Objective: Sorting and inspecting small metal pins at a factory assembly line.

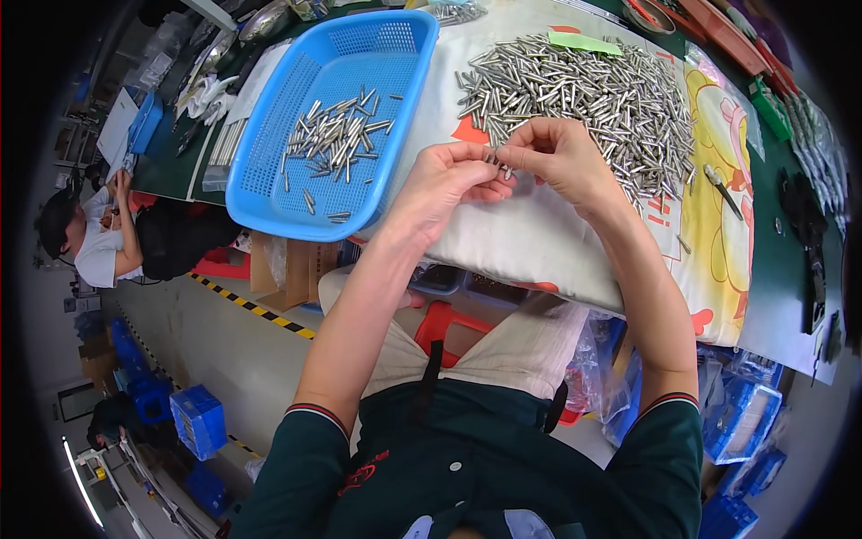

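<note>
My left hand [449, 178] and my right hand [564, 162] meet over the near edge of a cloth-covered table. Small silver metal pins [499, 164] show between the fingertips of both hands; the fingers hide most of them. Just beyond my hands spreads a big heap of pointed metal pins [593, 99], with a green slip of paper [584, 42] on its far side. To the left stands a blue perforated plastic basket [247, 193], and a smaller pile of the same pins [337, 135] lies in it.
A pen-like tool with a dark handle [724, 193] lies on the printed cloth [530, 247] at the right. The green box [770, 108] sits farther right. At the far left, another person [108, 229] works at the table. Blue crates [741, 418] stand below on the right.
</note>
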A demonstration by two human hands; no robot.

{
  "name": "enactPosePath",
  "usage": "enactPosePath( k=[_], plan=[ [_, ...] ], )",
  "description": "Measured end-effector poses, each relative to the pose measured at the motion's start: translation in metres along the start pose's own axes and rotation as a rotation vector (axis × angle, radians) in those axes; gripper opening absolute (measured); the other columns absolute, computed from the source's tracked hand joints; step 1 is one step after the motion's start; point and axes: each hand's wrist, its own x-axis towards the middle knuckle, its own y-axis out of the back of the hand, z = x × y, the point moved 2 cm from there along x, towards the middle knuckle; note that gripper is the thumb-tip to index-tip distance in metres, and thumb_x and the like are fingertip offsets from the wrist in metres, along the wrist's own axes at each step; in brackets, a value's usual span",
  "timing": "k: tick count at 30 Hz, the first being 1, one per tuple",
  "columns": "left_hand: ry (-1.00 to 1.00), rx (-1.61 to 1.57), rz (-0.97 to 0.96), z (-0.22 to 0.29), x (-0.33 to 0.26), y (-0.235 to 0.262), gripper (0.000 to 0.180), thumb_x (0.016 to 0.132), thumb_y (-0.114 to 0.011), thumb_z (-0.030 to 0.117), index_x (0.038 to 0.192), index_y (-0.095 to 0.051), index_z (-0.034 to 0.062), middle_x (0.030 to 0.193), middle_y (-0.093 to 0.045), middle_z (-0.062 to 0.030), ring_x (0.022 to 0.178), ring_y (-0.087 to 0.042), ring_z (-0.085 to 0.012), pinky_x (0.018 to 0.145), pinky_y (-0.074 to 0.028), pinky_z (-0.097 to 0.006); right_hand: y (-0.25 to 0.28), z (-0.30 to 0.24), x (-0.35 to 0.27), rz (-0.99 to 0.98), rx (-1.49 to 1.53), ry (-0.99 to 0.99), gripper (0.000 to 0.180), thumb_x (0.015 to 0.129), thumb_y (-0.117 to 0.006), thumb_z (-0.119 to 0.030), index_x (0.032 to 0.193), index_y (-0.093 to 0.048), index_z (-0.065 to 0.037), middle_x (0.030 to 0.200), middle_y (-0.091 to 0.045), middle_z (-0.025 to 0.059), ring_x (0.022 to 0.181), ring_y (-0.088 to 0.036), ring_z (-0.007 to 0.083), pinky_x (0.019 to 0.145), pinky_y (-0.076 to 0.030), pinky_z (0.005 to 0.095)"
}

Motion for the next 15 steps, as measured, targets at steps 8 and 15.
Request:
enactPosePath(
  k=[8,15],
  plan=[
    [0.031,-0.042,-0.043,0.0001,0.0011,0.0014,0.021,0.086,-0.049,0.005,0.101,-0.057,-0.0074,0.089,-0.065,-0.0185,0.077,-0.066,-0.019,0.071,-0.054,-0.026,0.0003,0.0046,0.0032,-0.012,-0.021,-0.007,0.015,0.077,-0.069,-0.016,0.077,-0.064,-0.002,0.066,-0.058,-0.0012,0.057,-0.047,0.0049,0.051,-0.036,0.02],
    [0.023,-0.042,-0.113,0.0003,0.0,-0.0007,0.022,0.086,-0.046,0.003,0.1,-0.058,-0.0092,0.09,-0.065,-0.0191,0.078,-0.066,-0.0202,0.071,-0.055,-0.026,-0.0029,0.0046,0.0018,0.04,-0.006,0.021,0.019,0.074,-0.071,-0.016,0.075,-0.064,0.002,0.062,-0.058,0.001,0.056,-0.049,0.0051,0.05,-0.04,0.0212]
  ],
)
